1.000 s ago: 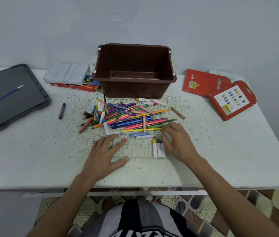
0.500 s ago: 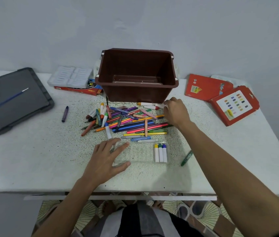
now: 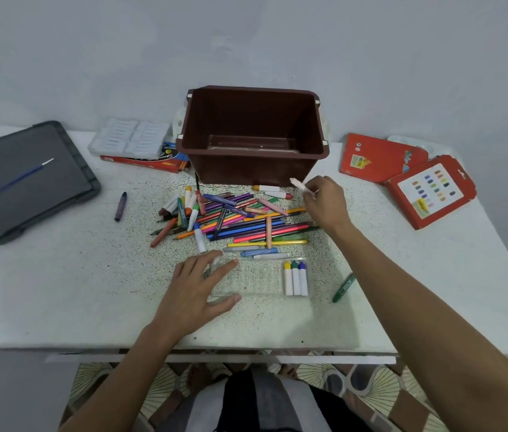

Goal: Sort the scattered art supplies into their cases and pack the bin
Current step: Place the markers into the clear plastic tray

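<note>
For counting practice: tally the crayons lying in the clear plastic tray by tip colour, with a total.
White-wrapped crayon, yellow tip: 1
White-wrapped crayon, green tip: 1
White-wrapped crayon, blue tip: 1
Total in the clear plastic tray: 3

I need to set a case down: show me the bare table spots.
Bare: front-left, between the grey tray and the left hand; front-right, beyond the green crayon, below the red cases. Crowded: the pen pile before the brown bin.
</note>
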